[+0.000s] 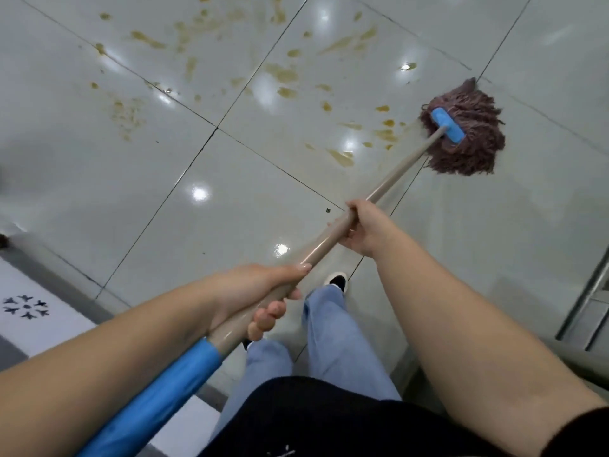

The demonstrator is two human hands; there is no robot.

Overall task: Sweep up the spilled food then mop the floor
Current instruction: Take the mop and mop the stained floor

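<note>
A mop with a brownish-purple string head [468,140] and a blue clamp [449,124] rests on the pale tiled floor [131,179] at the right. Its beige handle [398,174] runs down-left to a blue grip [158,394]. My right hand [362,229] is wrapped around the handle midway. My left hand [257,295] grips it lower, just above the blue grip. Yellow-brown food smears [283,74] spread over the tiles left of and beyond the mop head, the nearest ones [385,133] right beside it.
My legs in light blue trousers [329,334] and one shoe [337,280] stand under the handle. A white mat with a dark pattern [26,306] lies at the lower left. A metal frame [590,308] runs along the right edge.
</note>
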